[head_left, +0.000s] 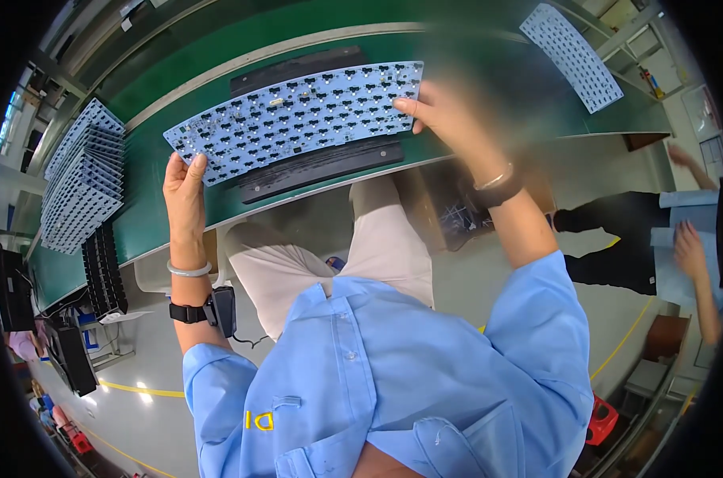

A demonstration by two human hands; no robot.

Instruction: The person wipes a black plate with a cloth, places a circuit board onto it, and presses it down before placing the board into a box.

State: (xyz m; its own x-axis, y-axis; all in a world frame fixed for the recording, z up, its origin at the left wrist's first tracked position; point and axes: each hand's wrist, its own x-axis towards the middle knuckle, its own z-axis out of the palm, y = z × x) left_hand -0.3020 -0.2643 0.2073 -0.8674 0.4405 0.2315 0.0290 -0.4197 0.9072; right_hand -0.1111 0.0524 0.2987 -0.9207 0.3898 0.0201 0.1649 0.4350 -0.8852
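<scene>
A long, pale blue keyboard circuit board (pixel 298 119), dotted with rows of black key sockets, is held up between my two hands. My left hand (pixel 186 187) pinches its lower left corner, thumb on the face. At the right end my right hand (pixel 437 111) grips the edge with the thumb over the front; the fingers behind are partly hidden. Beneath the board lies a black fixture of two bars, its near bar (pixel 322 170) showing below and its far bar (pixel 298 68) above. The board covers the space between the bars.
On the left of the green bench (pixel 150 215) stands a fanned stack of similar boards (pixel 83 183), with a black slotted rack (pixel 103 271) by it. Another board (pixel 572 56) lies at the far right. A cardboard box (pixel 457 211) sits under the bench. A co-worker (pixel 680 231) stands at right.
</scene>
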